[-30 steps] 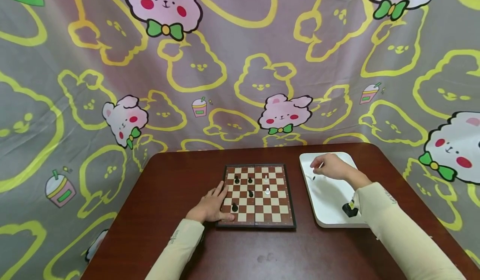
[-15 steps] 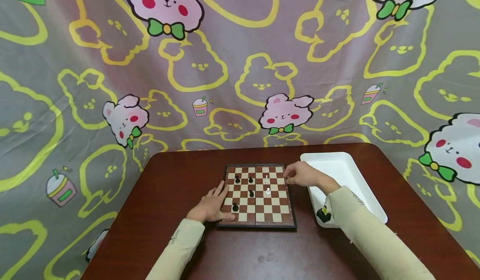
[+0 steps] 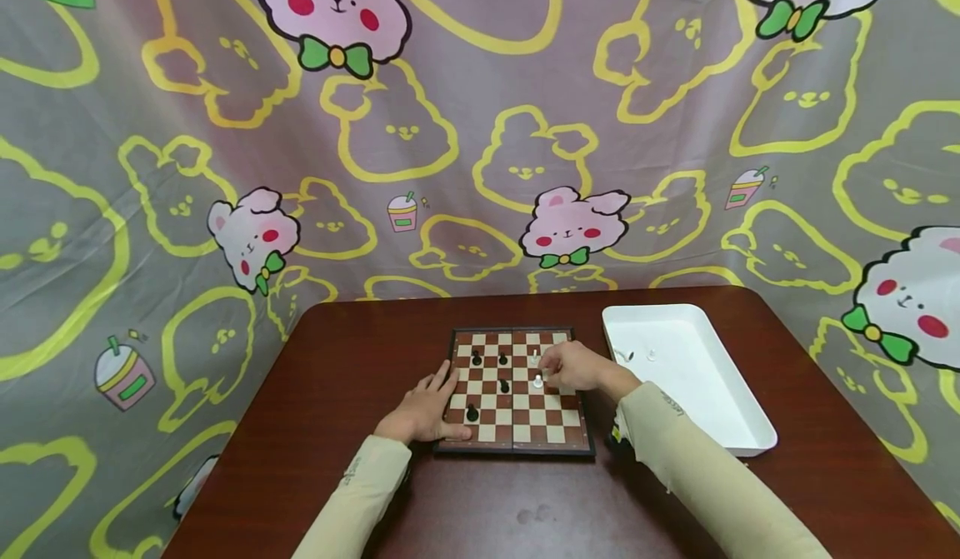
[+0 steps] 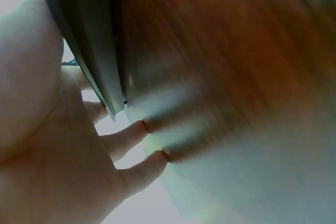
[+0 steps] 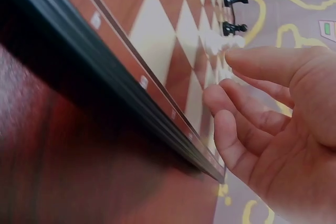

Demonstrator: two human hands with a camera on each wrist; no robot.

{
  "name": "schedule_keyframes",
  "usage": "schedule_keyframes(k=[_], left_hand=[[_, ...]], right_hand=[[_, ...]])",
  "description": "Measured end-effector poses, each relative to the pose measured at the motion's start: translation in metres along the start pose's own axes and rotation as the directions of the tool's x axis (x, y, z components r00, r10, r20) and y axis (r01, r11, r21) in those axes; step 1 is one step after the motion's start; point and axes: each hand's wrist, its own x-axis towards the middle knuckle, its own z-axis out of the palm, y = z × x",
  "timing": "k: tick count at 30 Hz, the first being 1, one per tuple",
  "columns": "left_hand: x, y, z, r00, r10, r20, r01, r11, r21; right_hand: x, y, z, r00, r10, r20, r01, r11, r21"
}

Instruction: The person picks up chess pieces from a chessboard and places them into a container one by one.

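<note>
We're resting our spread left hand [image 3: 426, 411] against a flat, checkered board [image 3: 551, 419]; our right hand [image 3: 576, 366], grip unclear, is hovering beside an upright white piece [image 3: 537, 382].

Open and flat, a chessboard [image 3: 551, 416] of brown and cream squares, dark-rimmed, parted by a central seam, with the left hand [image 3: 422, 411] touching its left edge. On its left half, four upright black pieces [image 3: 472, 413], one set alone towards the near corner. On its right half, two upright white pieces [image 3: 537, 382], close together and just beside the right hand's [image 3: 580, 366] fingertips.
</note>
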Motion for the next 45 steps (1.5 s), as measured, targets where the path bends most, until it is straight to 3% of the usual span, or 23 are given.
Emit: schedule_keyframes(k=[13, 20, 24, 32, 39, 45], left_hand=[[0.001, 0.0, 0.002, 1.0, 0.003, 0.009, -0.003, 1.0, -0.018], [0.002, 0.0, 0.002, 1.0, 0.004, 0.005, -0.004, 1.0, -0.009], [0.003, 0.001, -0.001, 1.0, 0.003, 0.001, -0.003, 1.0, 0.0], [0.002, 0.001, -0.001, 1.0, 0.0, 0.002, 0.0, 1.0, -0.006], [0.0, -0.002, -0.002, 1.0, 0.016, 0.005, -0.015, 1.0, -0.015], [-0.001, -0.001, -0.001, 1.0, 0.012, 0.003, -0.012, 1.0, -0.02]], right_hand=[[0.004, -0.006, 0.014, 0.999, -0.049, -0.003, 0.049, 0.999, -0.006], [0.004, -0.008, 0.01, 0.997, -0.079, -0.014, 0.079, 0.996, -0.039], [0.002, -0.01, 0.0, 0.994, -0.103, -0.027, 0.101, 0.993, -0.053], [-0.01, -0.014, -0.028, 0.996, -0.067, -0.057, 0.065, 0.997, -0.038], [-0.021, -0.002, -0.059, 0.99, -0.095, -0.1, 0.086, 0.992, -0.09], [-0.037, 0.012, -0.08, 0.992, -0.021, -0.124, 0.013, 0.998, -0.062]])
